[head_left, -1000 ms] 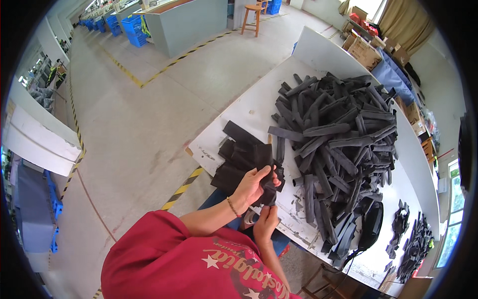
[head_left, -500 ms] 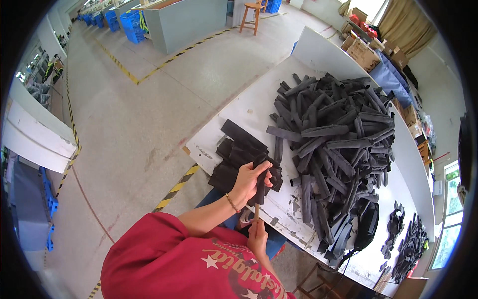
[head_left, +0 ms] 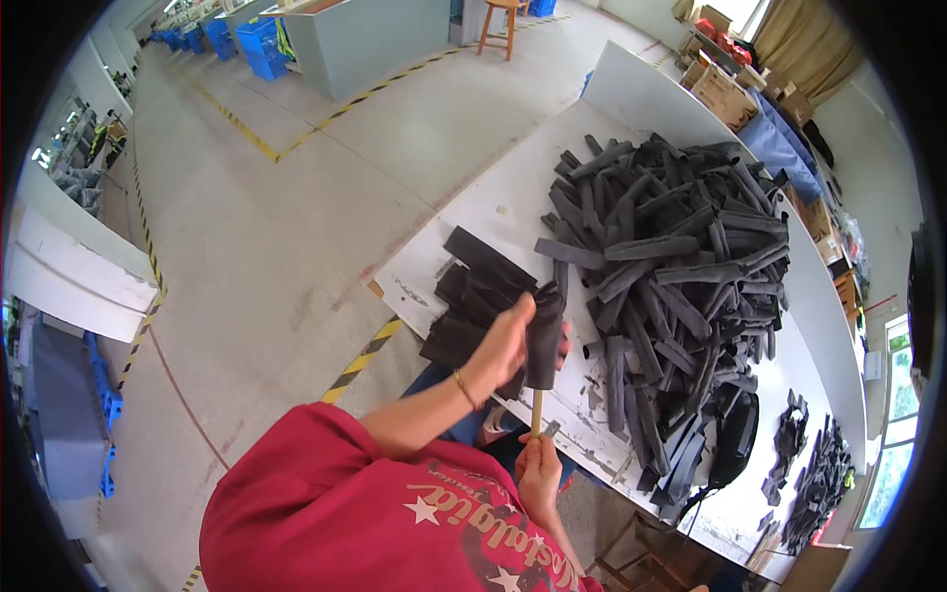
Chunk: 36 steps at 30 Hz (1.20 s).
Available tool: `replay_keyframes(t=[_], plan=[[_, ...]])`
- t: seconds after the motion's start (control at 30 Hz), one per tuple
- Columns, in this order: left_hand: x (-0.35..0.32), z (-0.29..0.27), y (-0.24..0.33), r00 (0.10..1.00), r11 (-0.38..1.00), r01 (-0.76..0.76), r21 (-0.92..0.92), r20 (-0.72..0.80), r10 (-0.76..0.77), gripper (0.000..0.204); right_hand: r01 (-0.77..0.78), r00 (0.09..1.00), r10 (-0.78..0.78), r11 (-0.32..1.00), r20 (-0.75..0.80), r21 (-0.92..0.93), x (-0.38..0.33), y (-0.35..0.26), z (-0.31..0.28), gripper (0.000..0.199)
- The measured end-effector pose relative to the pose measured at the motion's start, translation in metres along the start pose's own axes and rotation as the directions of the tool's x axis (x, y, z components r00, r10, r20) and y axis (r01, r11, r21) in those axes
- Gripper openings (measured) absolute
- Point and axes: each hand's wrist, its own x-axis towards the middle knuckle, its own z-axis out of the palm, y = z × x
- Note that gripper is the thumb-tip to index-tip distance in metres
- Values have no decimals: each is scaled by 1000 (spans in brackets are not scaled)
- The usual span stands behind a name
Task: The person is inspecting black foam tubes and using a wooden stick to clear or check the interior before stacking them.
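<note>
Now | left hand [head_left: 505, 345] fingers grip black sleeve [head_left: 544, 340] | right hand [head_left: 539, 472] fingers grip wooden stick [head_left: 537, 411]

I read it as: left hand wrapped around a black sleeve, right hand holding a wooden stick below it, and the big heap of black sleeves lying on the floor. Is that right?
One thing is off: in the head view the heap of black sleeves lies on the white table, not on the floor. The rest stands: the left hand is wrapped around a black sleeve, and the right hand holds a wooden stick below it.
</note>
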Motion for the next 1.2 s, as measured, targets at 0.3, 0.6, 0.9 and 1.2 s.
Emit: replay_keyframes(t=[0.3, 0.6, 0.9, 1.2], plan=[[19, -34, 29, 938, 980, -175, 95, -288, 195, 41, 34, 996, 7, 893, 88, -449, -26, 11, -10, 13], [30, -22, 62, 861, 881, -405, 245, -222, 457, 40, -194, 969, 210, 972, 130, -131, -35, -7, -93, 20], [-20, -2, -24, 913, 960, 279, 9, -312, -262, 78, -111, 988, 122, 988, 97, -108, -6, -13, -90, 23], [56, -12, -2, 919, 902, 393, -178, 101, -380, 20, -255, 965, 254, 967, 63, 17, -32, 4, -76, 20]])
